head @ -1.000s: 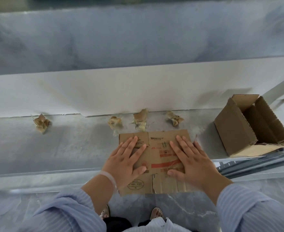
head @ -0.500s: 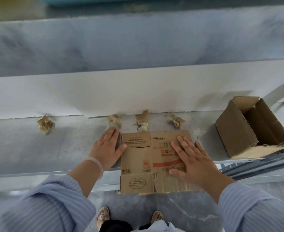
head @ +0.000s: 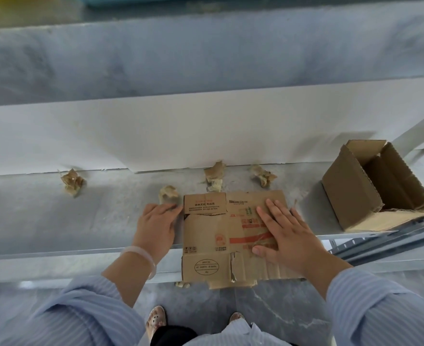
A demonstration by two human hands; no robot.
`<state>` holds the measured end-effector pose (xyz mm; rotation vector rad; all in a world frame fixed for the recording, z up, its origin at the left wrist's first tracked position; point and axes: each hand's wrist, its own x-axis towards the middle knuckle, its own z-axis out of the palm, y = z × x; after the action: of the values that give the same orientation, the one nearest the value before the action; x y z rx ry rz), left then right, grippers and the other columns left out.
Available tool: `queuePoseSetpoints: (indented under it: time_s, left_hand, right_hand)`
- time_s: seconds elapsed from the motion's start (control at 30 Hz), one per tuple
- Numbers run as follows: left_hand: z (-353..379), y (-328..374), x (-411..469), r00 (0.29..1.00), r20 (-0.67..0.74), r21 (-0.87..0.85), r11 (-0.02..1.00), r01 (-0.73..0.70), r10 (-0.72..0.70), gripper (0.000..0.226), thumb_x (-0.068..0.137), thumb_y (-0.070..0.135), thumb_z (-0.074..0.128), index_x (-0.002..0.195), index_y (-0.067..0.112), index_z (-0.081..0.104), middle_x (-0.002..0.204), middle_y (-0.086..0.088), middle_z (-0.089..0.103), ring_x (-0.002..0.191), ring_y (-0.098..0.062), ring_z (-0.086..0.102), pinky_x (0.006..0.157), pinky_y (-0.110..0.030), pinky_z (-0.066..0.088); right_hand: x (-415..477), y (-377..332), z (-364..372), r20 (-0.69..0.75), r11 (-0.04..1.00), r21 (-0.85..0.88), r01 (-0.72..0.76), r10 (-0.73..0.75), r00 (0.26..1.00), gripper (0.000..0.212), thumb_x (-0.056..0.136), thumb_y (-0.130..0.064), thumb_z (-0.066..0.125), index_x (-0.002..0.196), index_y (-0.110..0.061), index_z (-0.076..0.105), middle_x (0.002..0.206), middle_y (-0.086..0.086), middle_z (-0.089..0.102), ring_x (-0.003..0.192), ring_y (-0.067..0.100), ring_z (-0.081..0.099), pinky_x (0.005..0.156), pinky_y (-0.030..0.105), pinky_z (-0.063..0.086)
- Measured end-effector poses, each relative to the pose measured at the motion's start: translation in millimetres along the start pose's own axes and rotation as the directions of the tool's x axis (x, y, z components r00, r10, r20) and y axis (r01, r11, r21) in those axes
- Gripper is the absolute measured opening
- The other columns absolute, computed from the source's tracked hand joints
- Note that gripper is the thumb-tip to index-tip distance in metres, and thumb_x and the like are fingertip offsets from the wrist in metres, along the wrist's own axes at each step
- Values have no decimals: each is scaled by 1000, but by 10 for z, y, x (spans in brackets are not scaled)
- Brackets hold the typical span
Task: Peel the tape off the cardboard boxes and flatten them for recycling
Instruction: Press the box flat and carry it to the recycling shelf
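Note:
A flattened cardboard box (head: pixel 213 236) with red print lies on the grey ledge (head: pixel 56 221), its near part overhanging the front edge. My right hand (head: pixel 285 233) presses flat on its right half, fingers spread. My left hand (head: pixel 157 223) rests on the ledge at the box's left edge, fingertips by a crumpled tape wad (head: pixel 168 193); whether it grips the box edge is unclear. An open, unflattened cardboard box (head: pixel 370 188) lies on its side at the right.
Crumpled tape wads sit along the white wall (head: pixel 156 131): one at the far left (head: pixel 72 181), one in the middle (head: pixel 214 174), one further right (head: pixel 263 174). Metal rails (head: pixel 393 236) run at the right edge. The floor and my feet (head: pixel 157 320) lie below the ledge.
My left hand has slid off the top of the flattened box to its left edge on the ledge. My right hand has stayed pressed on the box.

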<state>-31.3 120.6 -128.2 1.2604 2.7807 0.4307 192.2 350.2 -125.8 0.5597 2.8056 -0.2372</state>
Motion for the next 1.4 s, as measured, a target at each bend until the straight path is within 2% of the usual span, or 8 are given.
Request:
queuePoseSetpoints:
  time_s: [0.3, 0.4, 0.53, 0.7, 0.93, 1.17, 1.3, 1.4]
  left_hand:
    - [-196, -142, 97, 957, 39, -182, 940, 289, -287, 36, 92, 13, 57, 127, 22, 57, 113, -1, 41, 86, -15, 49, 84, -23, 41]
    - [-249, -168, 178, 939, 66, -260, 902, 343, -338, 58, 86, 33, 68, 138, 21, 47, 136, -3, 39, 106, -20, 53, 99, -31, 41]
    - [-311, -179, 293, 976, 44, -196, 956, 219, -214, 57, 94, 34, 57, 146, 19, 38, 156, 2, 25, 139, -28, 28, 115, -36, 25]
    - [-342, -150, 312, 952, -67, -290, 919, 268, -299, 36, 94, 3, 50, 125, 16, 63, 111, 0, 44, 95, -16, 51, 69, 1, 35]
    - [-334, -42, 196, 958, 3, -276, 920, 277, -287, 34, 95, 18, 52, 129, 20, 55, 110, 1, 57, 95, -12, 54, 89, -26, 45]
    - [-125, 408, -440, 937, 205, -344, 875, 340, -283, 26, 92, 41, 56, 114, 29, 48, 94, 10, 51, 80, -3, 55, 63, -14, 41]
    - [-41, 466, -683, 881, 282, -427, 772, 470, -380, 32, 90, 41, 59, 111, 28, 39, 93, 6, 57, 79, -7, 60, 58, -16, 43]
    - [-6, 491, -642, 817, 361, -589, 570, 574, -449, 37, 89, 33, 64, 115, 25, 39, 99, 1, 63, 87, -14, 64, 68, -29, 55]
  right_hand:
    - [-6, -10, -2, -12, 1000, 9, 2, -2, 1000, 93, 77, -83, 14, 146, -34, -26, 157, -5, -29, 143, 12, -29, 117, 36, -17]
    - [-1, -12, -2, -10, 1000, 0, 1, -1, 1000, 94, 76, -84, 13, 146, -34, -26, 157, -5, -29, 143, 11, -29, 117, 36, -17]
    - [-17, -21, -30, 5, 1000, 13, -6, 6, 1000, 92, 79, -83, 18, 143, -36, -28, 157, -6, -30, 143, 11, -28, 115, 34, -18]
    - [-13, -19, -28, 10, 1000, 21, -1, 1, 1000, 94, 71, -86, 7, 141, -36, -30, 156, -6, -31, 142, 11, -29, 115, 34, -19]
    - [-14, -24, -18, -9, 1000, 16, -6, 6, 1000, 91, 80, -82, 18, 143, -36, -29, 156, -6, -30, 142, 10, -30, 115, 34, -19]
    - [-92, -45, 21, -45, 994, 105, -7, 12, 999, 98, 73, -87, 14, 150, -36, -17, 158, -9, -25, 142, 8, -28, 116, 33, -15]
    - [-230, -79, 18, -102, 961, 262, -84, 114, 988, 99, 70, -87, 27, 153, -38, 2, 159, -14, -18, 143, 6, -21, 115, 31, -9]
    - [-335, -84, 31, -141, 929, 330, -166, 222, 965, 88, 76, -80, 34, 151, -40, 16, 160, -12, -7, 147, 14, -7, 115, 34, -3]
